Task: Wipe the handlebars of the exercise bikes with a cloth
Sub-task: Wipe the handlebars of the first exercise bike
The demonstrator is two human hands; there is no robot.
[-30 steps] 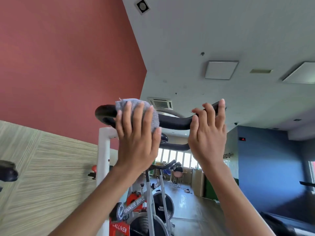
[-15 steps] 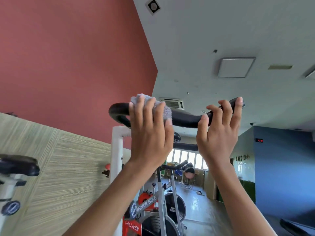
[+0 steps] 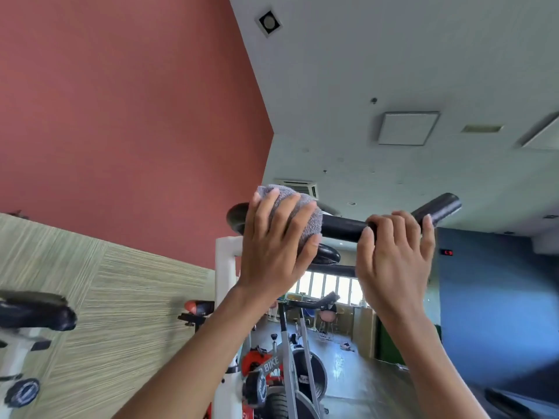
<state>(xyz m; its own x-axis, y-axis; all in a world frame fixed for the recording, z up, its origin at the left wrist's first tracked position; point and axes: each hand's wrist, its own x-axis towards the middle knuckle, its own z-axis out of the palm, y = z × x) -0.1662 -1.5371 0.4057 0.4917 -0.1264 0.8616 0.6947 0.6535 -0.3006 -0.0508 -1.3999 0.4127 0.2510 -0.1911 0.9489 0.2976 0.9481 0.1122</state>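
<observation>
handlebar (image 3: 344,228): black tube mounted on a white post (image 3: 225,267), raised high in the head view, running from a looped left end to an open right end. it is judged rigid and fixed to the frame, so it will not yield under pressure. the smooth coating may be slippery where damp. cloth (image 3: 305,216): grey towelling, judged soft and light, bunched over the bar near its left end. it conforms to the tube and is best held wrapped around it, not by a loose corner. left hand (image 3: 272,249) holds the cloth against the bar, fingers spread over the top, thumb beneath. right hand (image 3: 393,255) grips the bare bar towards the right end, fingers curled over it. legible writing: "bike" on the grey frame of a second bike (image 3: 269,368) behind, with the rest of that label hidden. a small red display (image 3: 447,252) on the blue wall is too blurred to read.
</observation>
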